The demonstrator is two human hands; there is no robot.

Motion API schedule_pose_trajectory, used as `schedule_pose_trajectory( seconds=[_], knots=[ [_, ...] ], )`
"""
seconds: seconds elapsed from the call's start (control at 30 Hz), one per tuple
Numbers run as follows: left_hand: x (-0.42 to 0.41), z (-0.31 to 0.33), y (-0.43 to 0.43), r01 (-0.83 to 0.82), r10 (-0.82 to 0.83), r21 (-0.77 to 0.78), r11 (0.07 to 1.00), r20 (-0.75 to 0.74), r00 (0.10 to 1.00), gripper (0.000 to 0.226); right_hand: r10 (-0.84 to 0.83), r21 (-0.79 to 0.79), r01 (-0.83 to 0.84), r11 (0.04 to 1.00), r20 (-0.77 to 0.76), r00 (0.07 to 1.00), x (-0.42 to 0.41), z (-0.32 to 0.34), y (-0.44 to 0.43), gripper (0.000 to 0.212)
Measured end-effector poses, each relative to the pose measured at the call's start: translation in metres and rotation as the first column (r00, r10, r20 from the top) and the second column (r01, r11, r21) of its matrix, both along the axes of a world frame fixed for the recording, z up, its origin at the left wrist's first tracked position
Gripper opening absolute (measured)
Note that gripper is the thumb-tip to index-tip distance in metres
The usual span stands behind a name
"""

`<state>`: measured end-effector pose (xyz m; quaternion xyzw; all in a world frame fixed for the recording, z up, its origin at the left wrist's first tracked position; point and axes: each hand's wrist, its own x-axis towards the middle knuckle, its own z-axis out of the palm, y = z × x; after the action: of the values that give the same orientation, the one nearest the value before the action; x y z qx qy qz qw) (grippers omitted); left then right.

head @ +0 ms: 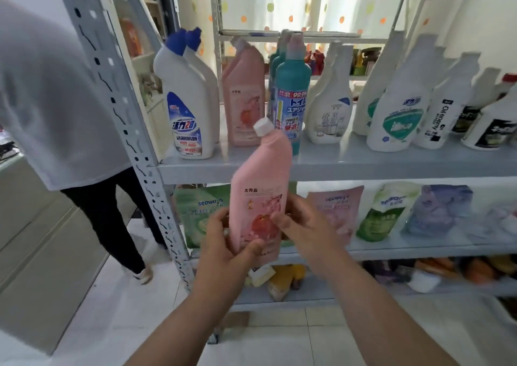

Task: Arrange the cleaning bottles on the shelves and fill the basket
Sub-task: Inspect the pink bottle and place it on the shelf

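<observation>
I'm gripping the pink plastic angled-neck bottle [258,197] between both hands, left hand [223,246] and right hand [303,227], before the grey metal shelf [363,164].

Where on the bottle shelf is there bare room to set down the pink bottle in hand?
Bare shelf runs along the front edge, between the teal bottle and the large white spray bottle. A narrow gap separates the blue-capped bottle from the shelved pink bottle. The right end is crowded.
</observation>
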<state>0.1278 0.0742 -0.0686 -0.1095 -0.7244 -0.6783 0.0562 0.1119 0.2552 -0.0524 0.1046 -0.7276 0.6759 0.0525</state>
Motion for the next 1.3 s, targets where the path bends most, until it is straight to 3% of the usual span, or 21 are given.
schedule_pose_trajectory(
  seconds=[0.13, 0.23, 0.33, 0.43, 0.57, 0.7, 0.83, 0.9, 0.97, 1.07, 1.17, 1.3],
  knots=[
    [0.024, -0.025, -0.013, 0.151, -0.163, 0.072, 0.986, 0.215, 0.963, 0.054, -0.083, -0.096, 0.096, 0.991, 0.131, 0.988, 0.038, -0.031, -0.008, 0.045],
    [0.044, -0.043, -0.014, 0.269, -0.34, 0.216, 0.939, 0.441, 0.83, 0.049, -0.09, -0.292, 0.201, 0.935, 0.352, 0.932, 0.057, -0.044, -0.015, 0.068],
    [0.064, -0.061, -0.012, 0.35, -0.408, 0.209, 0.913, 0.494, 0.768, 0.054, -0.036, -0.412, 0.293, 0.863, 0.527, 0.849, 0.067, -0.043, -0.014, 0.07],
    [0.076, -0.075, -0.007, 0.419, -0.421, 0.11, 0.901, 0.45, 0.788, 0.066, -0.031, -0.442, 0.322, 0.837, 0.549, 0.835, 0.078, -0.049, -0.001, 0.067],
    [0.08, -0.084, 0.001, 0.382, -0.355, -0.01, 0.924, 0.348, 0.868, 0.065, 0.082, -0.452, 0.06, 0.89, 0.289, 0.954, 0.109, -0.062, 0.022, 0.044],
    [0.08, -0.096, 0.021, 0.256, -0.22, -0.153, 0.955, 0.217, 0.951, 0.062, 0.194, -0.45, -0.117, 0.885, 0.127, 0.973, 0.127, -0.072, 0.044, 0.042],
    [0.09, -0.114, 0.059, 0.176, -0.183, -0.461, 0.87, 0.031, 0.983, 0.117, 0.153, -0.522, -0.047, 0.851, 0.162, 0.975, 0.131, -0.084, 0.059, 0.042],
    [0.093, -0.117, 0.084, 0.05, -0.077, -0.522, 0.851, -0.031, 0.997, 0.125, 0.185, -0.44, -0.075, 0.895, 0.214, 0.959, 0.133, -0.084, 0.071, 0.052],
    [0.097, -0.12, 0.101, 0.015, -0.031, -0.512, 0.859, -0.022, 0.999, 0.11, 0.313, -0.281, -0.243, 0.928, 0.238, 0.92, 0.132, -0.081, 0.092, 0.073],
    [0.105, -0.117, 0.112, 0.311, -0.208, -0.342, 0.887, 0.305, 0.929, 0.1, 0.392, -0.061, -0.39, 0.919, 0.269, 0.88, 0.121, -0.086, 0.13, 0.09],
    [0.12, -0.111, 0.126, 0.429, -0.311, -0.186, 0.884, 0.45, 0.837, 0.072, 0.284, -0.135, -0.252, 0.958, 0.348, 0.894, 0.111, -0.098, 0.153, 0.083],
    [0.126, -0.105, 0.148, 0.276, -0.142, -0.213, 0.937, 0.491, 0.86, 0.045, 0.102, -0.145, -0.049, 0.988, 0.384, 0.918, 0.103, -0.117, 0.167, 0.067]
  ],
)
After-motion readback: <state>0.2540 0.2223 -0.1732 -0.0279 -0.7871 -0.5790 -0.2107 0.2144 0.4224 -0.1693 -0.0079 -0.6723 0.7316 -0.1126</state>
